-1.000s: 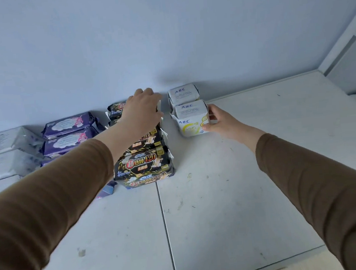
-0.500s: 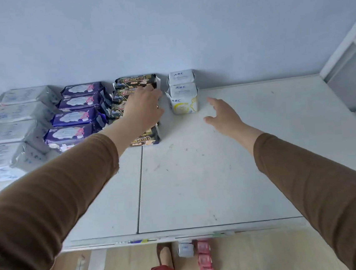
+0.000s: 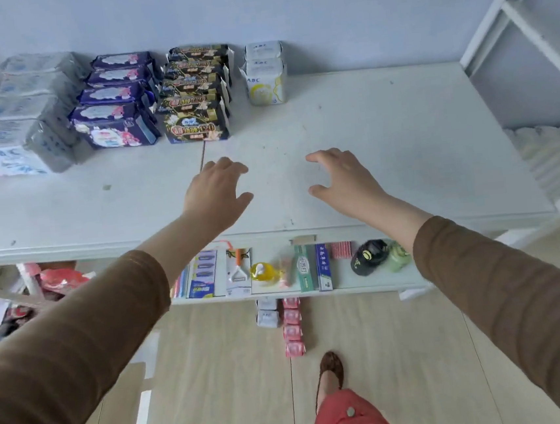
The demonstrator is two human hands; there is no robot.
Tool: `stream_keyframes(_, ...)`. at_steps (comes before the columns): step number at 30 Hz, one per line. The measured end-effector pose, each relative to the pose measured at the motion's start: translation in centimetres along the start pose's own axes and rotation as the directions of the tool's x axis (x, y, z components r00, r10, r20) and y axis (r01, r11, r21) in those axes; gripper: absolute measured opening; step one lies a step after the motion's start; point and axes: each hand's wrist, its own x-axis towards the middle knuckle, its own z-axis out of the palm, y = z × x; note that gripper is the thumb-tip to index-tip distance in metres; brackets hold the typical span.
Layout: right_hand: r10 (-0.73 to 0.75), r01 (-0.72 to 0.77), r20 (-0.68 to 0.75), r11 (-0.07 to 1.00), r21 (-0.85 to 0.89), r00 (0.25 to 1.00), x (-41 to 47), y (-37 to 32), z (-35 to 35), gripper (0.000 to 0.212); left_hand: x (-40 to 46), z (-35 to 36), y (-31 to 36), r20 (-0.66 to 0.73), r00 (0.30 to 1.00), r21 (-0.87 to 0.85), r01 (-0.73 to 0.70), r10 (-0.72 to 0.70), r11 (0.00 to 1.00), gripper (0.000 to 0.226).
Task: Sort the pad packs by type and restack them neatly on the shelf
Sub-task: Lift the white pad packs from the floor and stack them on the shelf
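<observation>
While both hands hover empty over the bare front of the shelf, fingers spread, the left hand and right hand touch nothing. Along the back wall stand four rows of pad packs: pale grey-white packs marked "ABC", purple packs, black packs with gold print and "420", and two white packs reading "ABC". Nothing lies between the hands and the rows. Below, a lower ledge carries toothpaste boxes, a dark cap and a yellow bottle. Pink packs lie on the wooden floor.
</observation>
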Motion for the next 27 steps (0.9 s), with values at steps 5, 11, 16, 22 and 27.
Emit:
stream_keyframes(5,0.006,-0.004,-0.066,1.0,0.028,0.998,-7.8,-3.0,3.9,0.051,-8.3,1.7,-1.0,-0.011,0.999,-0.064,-0.049,0.048,0.997,0.048)
stream_keyframes(11,0.025,-0.024,-0.074,1.0,0.018,0.997,-16.0,-4.8,12.0,0.047,-18.6,6.3,-3.8,0.022,0.998,-0.159,-0.056,0.06,0.986,0.041)
stream_keyframes(16,0.115,-0.117,0.058,0.993,0.033,0.992,-20.2,-2.9,20.0,0.049,-24.0,14.0,-5.7,0.204,0.979,-0.159,0.012,0.021,0.987,0.045)
stream_keyframes(22,0.246,-0.264,0.183,0.962,0.077,0.952,-20.9,2.6,32.1,0.045,-26.1,27.0,-7.6,0.386,0.92,-0.155,0.13,-0.061,0.979,0.049)
stream_keyframes(27,0.279,-0.327,0.275,0.934,0.145,0.92,-19.5,8.5,44.2,0.05,-26.1,40.4,-9.8,0.485,0.867,-0.133,0.204,-0.116,0.97,0.054)
